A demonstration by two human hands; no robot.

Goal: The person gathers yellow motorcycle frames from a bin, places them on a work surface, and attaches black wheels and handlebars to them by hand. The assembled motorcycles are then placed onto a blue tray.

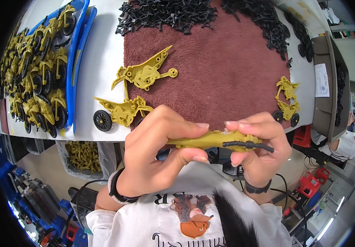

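Observation:
Between my two hands, just past the table's near edge, is a yellow toy motorcycle body (204, 141) lying sideways. A black handlebar (248, 145) sits across its right end. My left hand (150, 150) pinches the left part between thumb and fingers. With thumb below and fingers on top, my right hand (270, 142) grips the handlebar end. Left of centre lies an open yellow body shell (144, 75). Nearer, another yellow shell (124, 112) has a black wheel (102, 120) beside it. Small yellow front pieces (287, 110) with black wheels stand at the right.
A dark red cloth (218, 70) covers the table's middle. Black small parts (165, 16) are heaped along its far edge. At left, a blue tray (74, 70) holds many toy motorcycles; below it hangs a bag of yellow parts (82, 156). A grey bin (322, 45) stands right, near another person (346, 146).

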